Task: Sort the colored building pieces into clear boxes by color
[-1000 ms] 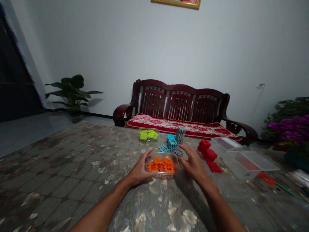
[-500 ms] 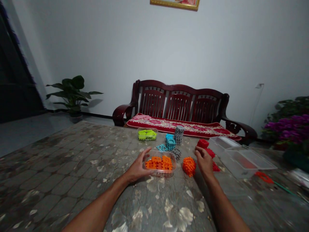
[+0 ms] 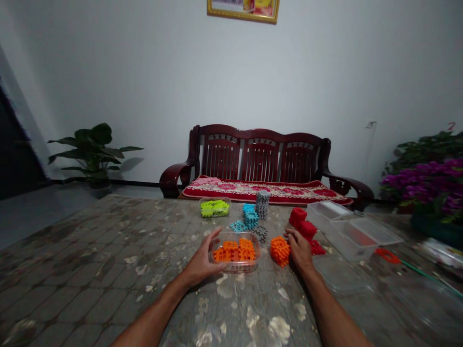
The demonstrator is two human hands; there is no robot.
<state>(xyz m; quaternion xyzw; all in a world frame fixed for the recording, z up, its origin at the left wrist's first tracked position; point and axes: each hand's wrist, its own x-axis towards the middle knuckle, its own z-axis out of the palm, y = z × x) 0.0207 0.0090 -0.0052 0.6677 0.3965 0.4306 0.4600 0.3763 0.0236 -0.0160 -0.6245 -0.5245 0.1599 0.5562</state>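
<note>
My left hand (image 3: pixel 200 260) cups the left side of a clear plastic box (image 3: pixel 236 252) packed with orange interlocking blocks. My right hand (image 3: pixel 298 247) rests on the table just right of a loose stack of orange blocks (image 3: pixel 279 250), fingers against it. Behind them lie blue blocks (image 3: pixel 248 218), a grey block stack (image 3: pixel 262 204), a few dark pieces (image 3: pixel 261 233) and red block stacks (image 3: pixel 305 228).
A box of green blocks (image 3: pixel 214 207) sits further back. Empty clear containers (image 3: pixel 354 231) and a lid (image 3: pixel 342 276) lie to the right, with red-handled scissors (image 3: pixel 388 255). Beyond the patterned table (image 3: pixel 108 260) stand a wooden bench (image 3: pixel 263 168) and potted plants.
My right hand left the orange box and moved right to the loose orange stack, which came into view. The camera tilted slightly, and my left hand stayed on the box.
</note>
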